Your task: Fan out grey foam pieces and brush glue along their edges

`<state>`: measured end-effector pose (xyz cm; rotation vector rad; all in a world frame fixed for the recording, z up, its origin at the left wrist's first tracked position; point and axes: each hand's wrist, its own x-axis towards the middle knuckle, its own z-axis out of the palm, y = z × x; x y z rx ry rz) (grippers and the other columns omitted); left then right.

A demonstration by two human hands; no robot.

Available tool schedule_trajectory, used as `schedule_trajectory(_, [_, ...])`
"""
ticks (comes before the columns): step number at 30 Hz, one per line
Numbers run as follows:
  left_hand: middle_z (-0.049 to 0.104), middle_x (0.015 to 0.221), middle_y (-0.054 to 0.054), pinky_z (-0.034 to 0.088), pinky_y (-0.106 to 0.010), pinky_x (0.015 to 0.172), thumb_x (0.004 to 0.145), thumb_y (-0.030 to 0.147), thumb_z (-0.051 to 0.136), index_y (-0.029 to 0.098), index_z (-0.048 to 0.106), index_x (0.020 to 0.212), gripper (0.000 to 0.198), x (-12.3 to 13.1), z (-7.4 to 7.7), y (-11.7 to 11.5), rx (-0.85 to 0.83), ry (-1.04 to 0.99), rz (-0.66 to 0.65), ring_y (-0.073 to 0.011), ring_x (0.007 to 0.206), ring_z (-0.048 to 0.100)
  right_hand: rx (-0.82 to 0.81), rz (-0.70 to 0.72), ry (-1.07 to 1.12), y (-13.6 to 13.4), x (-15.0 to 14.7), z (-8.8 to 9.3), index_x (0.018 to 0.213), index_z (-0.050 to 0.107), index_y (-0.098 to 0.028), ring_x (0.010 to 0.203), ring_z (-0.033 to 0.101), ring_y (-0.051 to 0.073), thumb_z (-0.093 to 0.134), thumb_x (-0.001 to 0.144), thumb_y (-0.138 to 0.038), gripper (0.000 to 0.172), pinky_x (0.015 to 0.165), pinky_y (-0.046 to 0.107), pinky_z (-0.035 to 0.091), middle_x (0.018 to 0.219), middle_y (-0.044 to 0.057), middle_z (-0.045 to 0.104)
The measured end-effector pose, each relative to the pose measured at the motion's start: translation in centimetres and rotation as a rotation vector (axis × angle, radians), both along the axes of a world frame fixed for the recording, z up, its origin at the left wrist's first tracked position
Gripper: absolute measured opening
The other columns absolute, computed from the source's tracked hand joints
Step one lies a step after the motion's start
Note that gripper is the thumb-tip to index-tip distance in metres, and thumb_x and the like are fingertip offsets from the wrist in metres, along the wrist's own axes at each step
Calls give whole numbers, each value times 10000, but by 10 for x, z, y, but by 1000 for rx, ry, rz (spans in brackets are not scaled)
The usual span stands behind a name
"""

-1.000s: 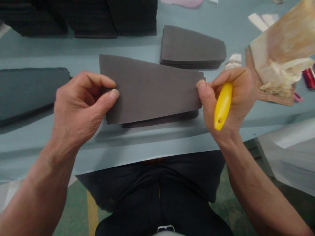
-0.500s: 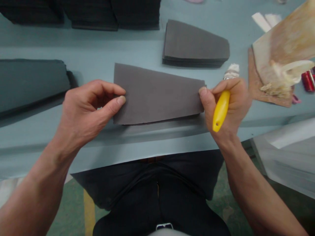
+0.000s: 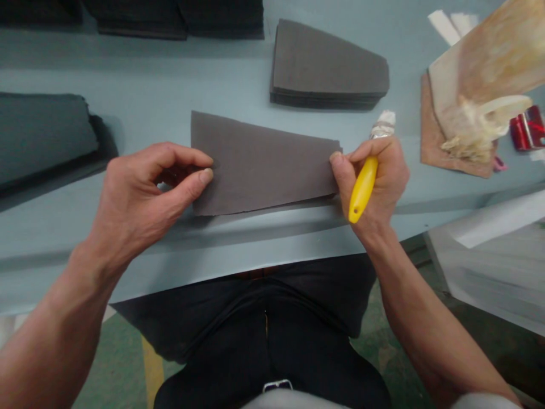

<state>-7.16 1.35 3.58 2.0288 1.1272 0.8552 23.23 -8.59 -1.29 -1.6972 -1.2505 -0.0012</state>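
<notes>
A tapered grey panel [image 3: 264, 165] of thin sheet material is held between my hands, just above the near part of the table. My left hand [image 3: 145, 196] pinches its wider left edge between thumb and fingers. At the narrow right end, my right hand [image 3: 381, 182] pinches the corner with its thumb and fingertips. That same hand also clasps a brush by its yellow handle [image 3: 364, 187]; the wrapped whitish head points away from me. Beyond the panel lies a stack of similar grey pieces [image 3: 327, 62].
Dark stacks [image 3: 221, 17] stand along the far left of the blue-grey table [image 3: 149, 74]. A dark green pile [image 3: 38, 136] lies left. On the right, a stained container [image 3: 489, 62] rests on a brown board [image 3: 428, 136], beside a shiny red object [image 3: 528, 128] and white strips [image 3: 445, 28].
The view has shifted a little, so the table items sit higher and further left. Both hands keep their pinch on the panel, which has come slightly nearer to me relative to the stack.
</notes>
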Motion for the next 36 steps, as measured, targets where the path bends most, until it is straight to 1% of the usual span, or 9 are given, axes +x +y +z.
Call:
schedule_trajectory(3, [781,863,-11,413,-224,644,876,460,784,159,851,1004,334,2,-2,0,-29,18,9,-120,704,545,24,2,-4,1,-1,0,890,547,-303,648,511,170,771,954,-492,300,635,358,497,727,-29,554])
schedule_trajectory(5, [781,855,-11,398,-219,635,875,472,782,153,851,1000,350,3,-4,1,-37,21,1,-119,700,544,45,2,-9,2,-1,-3,882,544,-297,628,494,160,763,952,-506,310,621,351,487,718,-37,542])
schedule_trajectory(7, [782,852,-7,384,-216,626,879,467,780,152,852,1000,345,2,-6,1,-42,26,-12,-114,689,545,42,-10,-12,3,0,-6,886,554,-301,644,519,167,761,955,-519,309,631,356,498,724,-34,544])
schedule_trajectory(10, [782,868,-12,398,-224,641,880,468,792,155,853,1014,346,1,-7,2,-70,44,1,-112,683,535,33,-13,-16,3,4,-10,902,573,-311,676,564,187,775,954,-522,296,661,378,535,736,-26,555])
schedule_trajectory(14, [772,869,-21,435,-229,669,879,457,821,145,846,1015,341,4,-5,2,-116,19,25,-115,693,545,28,-19,-48,2,4,-3,892,563,-313,667,555,191,778,958,-543,322,659,383,547,734,-19,561])
schedule_trajectory(18, [787,870,-31,489,-226,712,882,395,819,113,846,998,305,7,-4,2,-125,-45,86,-110,724,585,-34,-23,-52,1,3,6,921,549,-298,771,624,207,754,997,-535,323,705,365,553,790,9,595])
schedule_trajectory(23, [805,871,-7,492,-217,710,874,386,821,139,864,992,277,8,-6,2,-55,-17,111,-101,725,619,-85,24,-10,2,6,2,976,564,-291,951,707,259,738,1025,-512,285,781,392,583,873,31,630])
schedule_trajectory(32, [794,828,20,433,-170,645,904,352,801,143,865,949,224,6,-8,3,-6,12,70,-63,685,603,-83,24,-31,3,7,-6,955,565,-287,936,716,244,759,1022,-493,291,808,389,605,847,27,648])
schedule_trajectory(36, [787,836,54,435,-169,647,923,391,752,168,858,988,255,6,-7,3,11,89,63,-59,694,607,-50,72,1,3,11,-12,1009,595,-273,1022,741,253,732,1033,-542,303,864,425,638,918,16,672])
